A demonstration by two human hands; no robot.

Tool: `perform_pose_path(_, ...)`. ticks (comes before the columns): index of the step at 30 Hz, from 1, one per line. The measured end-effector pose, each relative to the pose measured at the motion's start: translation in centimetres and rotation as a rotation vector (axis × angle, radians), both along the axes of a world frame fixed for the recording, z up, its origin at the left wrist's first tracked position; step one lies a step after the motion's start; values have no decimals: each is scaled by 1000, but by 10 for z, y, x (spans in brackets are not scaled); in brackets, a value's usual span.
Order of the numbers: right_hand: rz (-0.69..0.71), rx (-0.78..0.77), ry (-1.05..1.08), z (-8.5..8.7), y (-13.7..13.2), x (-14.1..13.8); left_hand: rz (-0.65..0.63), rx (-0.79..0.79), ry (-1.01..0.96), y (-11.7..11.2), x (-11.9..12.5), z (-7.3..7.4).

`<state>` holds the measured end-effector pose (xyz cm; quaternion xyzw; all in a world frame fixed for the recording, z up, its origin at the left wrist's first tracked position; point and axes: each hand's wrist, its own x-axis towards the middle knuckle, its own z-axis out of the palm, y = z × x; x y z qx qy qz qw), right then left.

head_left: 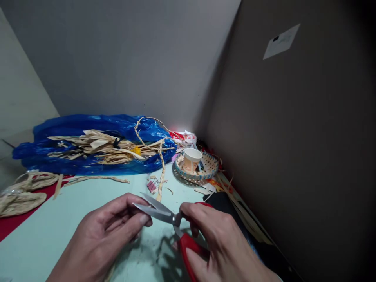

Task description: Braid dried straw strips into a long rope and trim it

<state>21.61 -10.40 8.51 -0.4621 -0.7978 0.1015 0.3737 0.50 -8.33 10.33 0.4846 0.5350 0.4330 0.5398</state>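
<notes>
My right hand (219, 239) grips a pair of scissors (158, 213) by its red handles. The blades are slightly apart and point left, with their tips at the fingertips of my left hand (113, 233). Thumb and forefinger of that hand are pinched together by the blades. A tiny pale bit shows there, too small to name. Part of a straw-coloured strand (110, 273) shows below the left hand. Beyond the blades, a braided fibre cord (162, 168) runs back across the table (141, 262) toward a blue plastic bag.
Bundles of dried fibre (108, 147) lie on the blue plastic bag (73, 125) at the back. A paper cup (192, 160) stands in a woven basket (212, 166). Pink binder clips (152, 185) lie nearby. Woven sole-shaped pieces (22, 203) sit at left. A wall (279, 137) bounds the right.
</notes>
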Motion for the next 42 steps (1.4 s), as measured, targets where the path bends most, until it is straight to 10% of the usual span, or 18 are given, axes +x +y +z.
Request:
perform_pose_path(35, -9, 390, -313, -2, 8, 8, -9, -66, 46, 2, -1, -1)
perform_pose_path(42, 37, -38, -73, -3, 7, 9, 4, -22, 21, 3, -1, -2)
